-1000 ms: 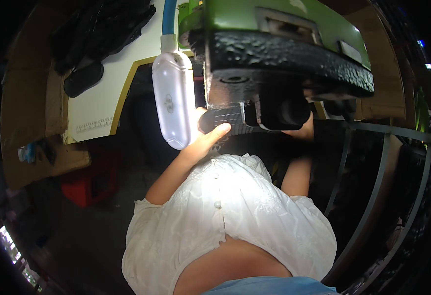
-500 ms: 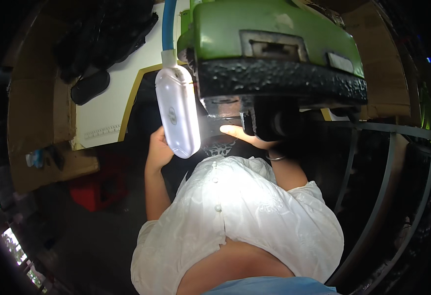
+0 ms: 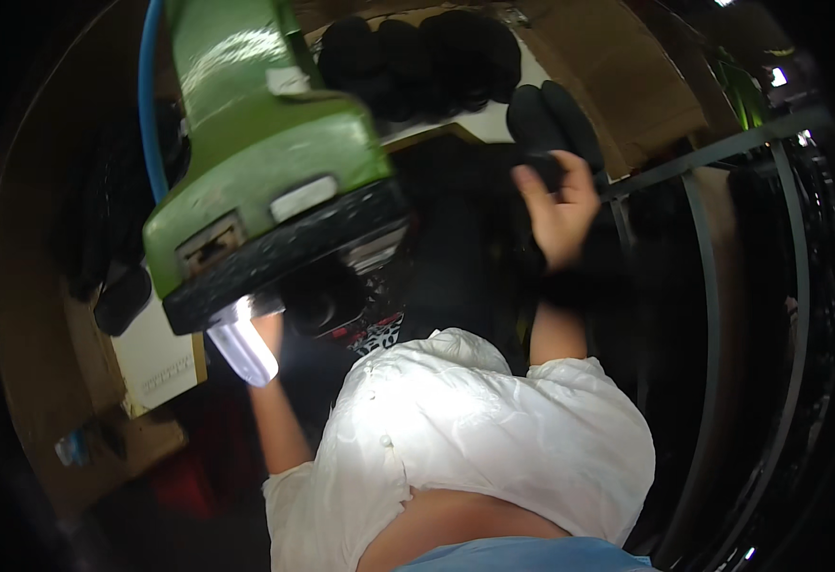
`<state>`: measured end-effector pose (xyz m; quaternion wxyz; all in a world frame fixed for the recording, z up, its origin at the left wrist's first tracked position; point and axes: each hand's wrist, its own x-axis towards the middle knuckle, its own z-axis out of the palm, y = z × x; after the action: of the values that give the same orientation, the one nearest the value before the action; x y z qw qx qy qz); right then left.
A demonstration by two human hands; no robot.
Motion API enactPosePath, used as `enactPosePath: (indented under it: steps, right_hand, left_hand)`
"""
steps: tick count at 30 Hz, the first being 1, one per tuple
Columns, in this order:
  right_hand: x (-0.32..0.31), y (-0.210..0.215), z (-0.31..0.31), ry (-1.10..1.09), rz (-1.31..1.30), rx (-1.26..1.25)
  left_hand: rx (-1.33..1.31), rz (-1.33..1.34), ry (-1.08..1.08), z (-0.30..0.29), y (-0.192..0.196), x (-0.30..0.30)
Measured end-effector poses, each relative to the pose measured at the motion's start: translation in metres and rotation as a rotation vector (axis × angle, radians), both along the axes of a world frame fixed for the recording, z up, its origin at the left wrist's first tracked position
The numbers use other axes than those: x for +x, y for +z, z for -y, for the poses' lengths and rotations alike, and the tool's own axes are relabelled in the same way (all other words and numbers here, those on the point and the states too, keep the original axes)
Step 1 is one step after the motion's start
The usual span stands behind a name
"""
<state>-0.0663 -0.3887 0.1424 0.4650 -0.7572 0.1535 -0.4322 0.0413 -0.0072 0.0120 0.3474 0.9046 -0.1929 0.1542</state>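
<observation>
My right hand (image 3: 562, 214) is raised at the right end of the work surface, slightly blurred, its thumb and fingers closed around the near end of a black oval piece (image 3: 543, 170). Two more long black oval pieces (image 3: 556, 116) lie just beyond it, side by side. My left hand (image 3: 270, 329) is low at the left, behind the lit white lamp (image 3: 244, 351) and under the head of a green machine (image 3: 274, 191). Its fingers are hidden, so what it touches does not show.
Several rounded black pieces (image 3: 417, 57) are piled at the back. Another black oval piece (image 3: 124, 300) lies on the left by a white board (image 3: 165, 357). Cardboard walls (image 3: 618, 76) border the work surface. A grey metal rail (image 3: 713, 153) stands at the right; a red object (image 3: 189, 481) sits low left.
The view has swung right, so the machine and lamp appear further left. My right hand has moved from under the machine out to the black oval pieces at the right. My left hand remains near the lamp.
</observation>
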Motion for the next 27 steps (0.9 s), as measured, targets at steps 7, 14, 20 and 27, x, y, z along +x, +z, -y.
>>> enactPosePath:
  steps: [7,14,20,27]
  right_hand:
    - [-0.026,-0.029,0.103,-0.107,-0.466,-0.607]
    - [-0.006,-0.055,0.089,-0.373,-0.642,-0.812]
    - [0.015,-0.059,0.018,-0.182,-0.197,-0.72]
    - [0.006,-0.101,-0.096,0.603,-0.39,-0.291]
  left_hand:
    - [0.421,0.084,0.378,-0.124,-0.004,0.109]
    - [0.542,-0.053,0.448,-0.142,-0.001,0.087]
    - [0.373,0.245,0.42,-0.126,-0.016,0.025]
    - [-0.212,0.086,-0.05,0.003,0.05,-0.062]
